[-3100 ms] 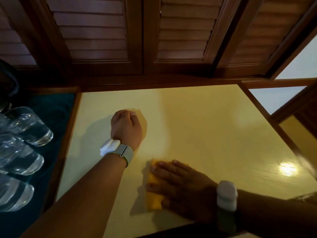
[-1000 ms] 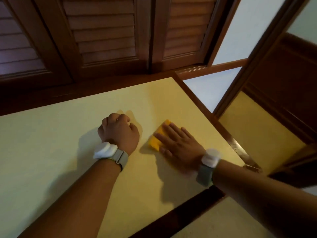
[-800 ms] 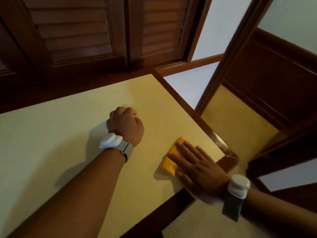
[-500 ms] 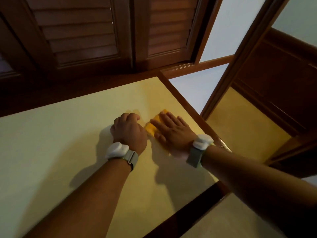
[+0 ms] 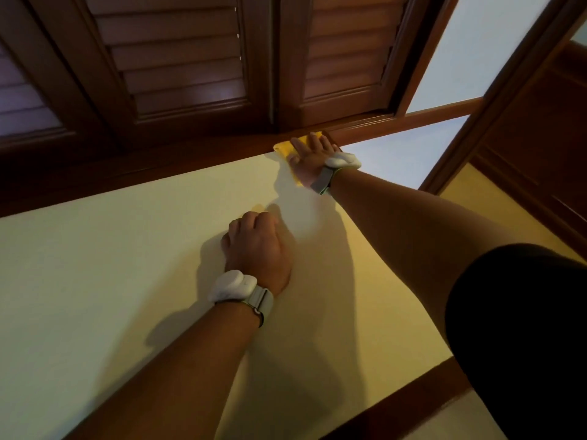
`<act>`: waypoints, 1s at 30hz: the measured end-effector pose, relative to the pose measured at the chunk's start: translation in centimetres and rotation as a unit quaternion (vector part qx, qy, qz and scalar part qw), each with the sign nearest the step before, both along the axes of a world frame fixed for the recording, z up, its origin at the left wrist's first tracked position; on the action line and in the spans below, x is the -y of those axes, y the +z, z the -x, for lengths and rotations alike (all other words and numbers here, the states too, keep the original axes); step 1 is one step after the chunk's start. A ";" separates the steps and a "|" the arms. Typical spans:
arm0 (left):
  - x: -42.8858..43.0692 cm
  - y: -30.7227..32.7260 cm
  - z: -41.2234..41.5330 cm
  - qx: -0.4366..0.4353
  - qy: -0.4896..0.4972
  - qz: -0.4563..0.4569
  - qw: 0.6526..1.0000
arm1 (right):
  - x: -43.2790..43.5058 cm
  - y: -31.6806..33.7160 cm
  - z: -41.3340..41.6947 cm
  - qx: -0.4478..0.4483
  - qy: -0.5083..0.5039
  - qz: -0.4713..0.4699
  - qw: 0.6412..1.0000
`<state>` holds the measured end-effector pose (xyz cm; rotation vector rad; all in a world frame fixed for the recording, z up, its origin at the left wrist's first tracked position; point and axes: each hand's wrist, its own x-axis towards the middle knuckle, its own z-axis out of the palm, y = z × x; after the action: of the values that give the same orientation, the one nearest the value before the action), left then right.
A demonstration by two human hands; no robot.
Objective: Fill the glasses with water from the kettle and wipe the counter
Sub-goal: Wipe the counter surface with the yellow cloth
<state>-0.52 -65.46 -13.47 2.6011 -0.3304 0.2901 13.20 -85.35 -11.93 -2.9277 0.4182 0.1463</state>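
In the head view, the wiping part of the task is in hand. The right hand lies flat, fingers straight, pressing a yellow cloth down at the far right corner of the pale yellow counter. There the top meets the dark wooden ledge under the louvred shutters. The cloth's far edge laps onto that ledge, and most of the cloth is hidden under the palm.

The left hand is clenched into a fist with nothing visible in it. It rests knuckles-down on the counter nearer the person, well apart from the cloth, apparently as a brace for the reach. Each wrist carries a white device on a grey band, the left and the right, and a dark sleeve covers the right upper arm. No glasses or kettle are in view, so how far the filling has got cannot be told.

The cloth is at the limit of the surface, so the next move probably calls for drawing it back toward the near edge or sweeping left along the ledge. The palm should stay flat so the cloth does not bunch or slip off the right side.
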 end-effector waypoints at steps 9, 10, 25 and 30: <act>0.0 0.9 1.2 -0.018 -0.037 0.023 0.999 | 2.5 0.0 22.6 0.017 -0.062 0.015 0.998; -0.4 0.8 0.6 -0.025 -0.027 0.025 0.999 | 2.3 -0.2 24.5 0.016 -0.066 0.015 0.998; -9.4 2.9 5.6 -0.078 -0.109 0.029 0.991 | -7.4 0.4 40.9 0.004 -0.140 0.030 0.990; -17.9 3.2 6.1 -0.088 -0.014 -0.032 0.996 | -18.3 0.0 37.9 0.019 0.013 0.024 0.999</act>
<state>-6.60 -47.57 -10.32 2.6581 -0.3174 0.0401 -24.72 -67.03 -11.90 -2.9786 0.3828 0.0839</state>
